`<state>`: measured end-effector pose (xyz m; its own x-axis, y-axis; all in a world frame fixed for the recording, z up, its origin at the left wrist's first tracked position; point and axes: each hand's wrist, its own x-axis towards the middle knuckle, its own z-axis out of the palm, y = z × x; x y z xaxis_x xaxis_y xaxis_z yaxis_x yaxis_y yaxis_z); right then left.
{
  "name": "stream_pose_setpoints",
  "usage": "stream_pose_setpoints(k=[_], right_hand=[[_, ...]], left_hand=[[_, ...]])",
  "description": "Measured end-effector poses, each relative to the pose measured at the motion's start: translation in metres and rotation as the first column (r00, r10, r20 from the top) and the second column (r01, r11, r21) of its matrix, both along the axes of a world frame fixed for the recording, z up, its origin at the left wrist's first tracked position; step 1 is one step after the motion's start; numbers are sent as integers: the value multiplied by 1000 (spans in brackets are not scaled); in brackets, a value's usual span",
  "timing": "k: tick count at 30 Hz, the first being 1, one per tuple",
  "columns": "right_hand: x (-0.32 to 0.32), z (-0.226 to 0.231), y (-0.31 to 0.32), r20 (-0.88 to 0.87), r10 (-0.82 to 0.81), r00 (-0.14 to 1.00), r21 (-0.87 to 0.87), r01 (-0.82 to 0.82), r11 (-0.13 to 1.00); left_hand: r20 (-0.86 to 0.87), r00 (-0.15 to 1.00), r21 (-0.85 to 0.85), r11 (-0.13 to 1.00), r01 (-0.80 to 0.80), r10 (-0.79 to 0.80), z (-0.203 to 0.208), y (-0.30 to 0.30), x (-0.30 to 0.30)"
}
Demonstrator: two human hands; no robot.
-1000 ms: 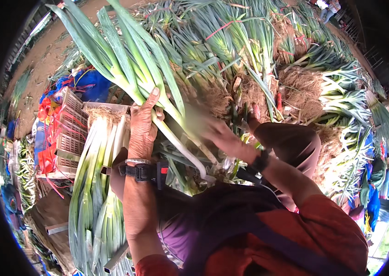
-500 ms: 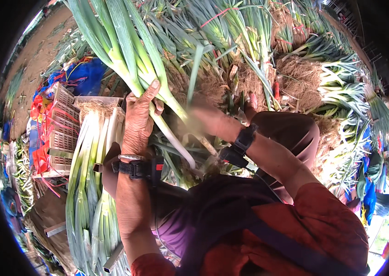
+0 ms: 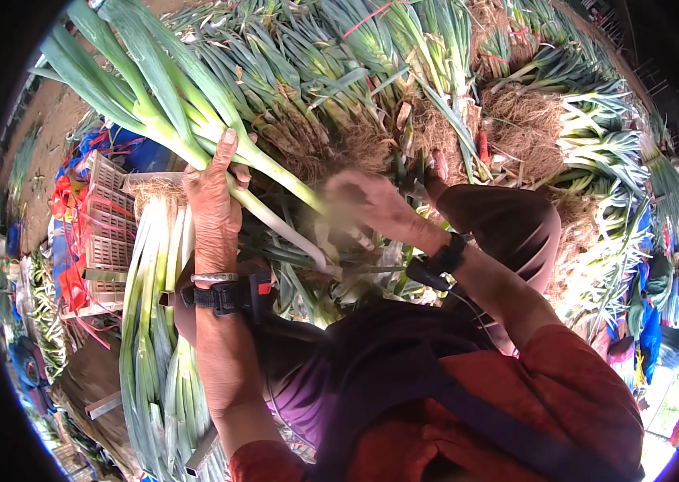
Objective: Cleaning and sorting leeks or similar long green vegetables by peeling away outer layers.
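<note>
My left hand [image 3: 215,201] is wrapped round several thick leeks [image 3: 171,108], thumb pressed along the stalks. Their green leaves fan out to the upper left, and the pale shanks slant down to the right. My right hand [image 3: 379,209] is beside the lower part of one shank, its fingers smeared by motion, so whether it grips anything is unclear. The root ends lie over loose leaves between my knees. On my left, a pile of pale-stemmed leeks [image 3: 150,273] lies with its roots pointing away from me.
A plastic crate [image 3: 110,221] with red ribbon [image 3: 74,273] stands at the left, by a blue sheet [image 3: 142,149]. Rooted leek bundles [image 3: 436,48] line the far side, and more [image 3: 596,153] are heaped at the right. A metal tube end [image 3: 199,458] juts out near my left forearm.
My left hand and the leeks have shifted left, and the leaves tilt further leftward. My right hand has moved slightly right and stays blurred around the lower shanks.
</note>
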<state>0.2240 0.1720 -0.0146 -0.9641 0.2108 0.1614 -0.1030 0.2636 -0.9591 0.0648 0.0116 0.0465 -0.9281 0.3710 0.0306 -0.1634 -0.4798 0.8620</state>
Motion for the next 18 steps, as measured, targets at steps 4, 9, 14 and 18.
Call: stream_pose_setpoints(k=[4, 9, 14, 18], right_hand=[[-21, 10, -12, -167, -27, 986, 208, 62, 976], [-22, 2, -12, -128, -32, 991, 192, 57, 980], [-13, 13, -31, -205, 134, 970, 738, 63, 672], [3, 25, -44, -361, 462, 810, 834, 59, 548]], left_hand=[[27, 999, 51, 998, 32, -33, -14, 5, -5], [69, 997, 39, 999, -26, 23, -15, 8, -1], [62, 987, -46, 988, -145, 148, -19, 8, -3], [10, 966, -168, 953, -253, 259, -22, -3, -24]])
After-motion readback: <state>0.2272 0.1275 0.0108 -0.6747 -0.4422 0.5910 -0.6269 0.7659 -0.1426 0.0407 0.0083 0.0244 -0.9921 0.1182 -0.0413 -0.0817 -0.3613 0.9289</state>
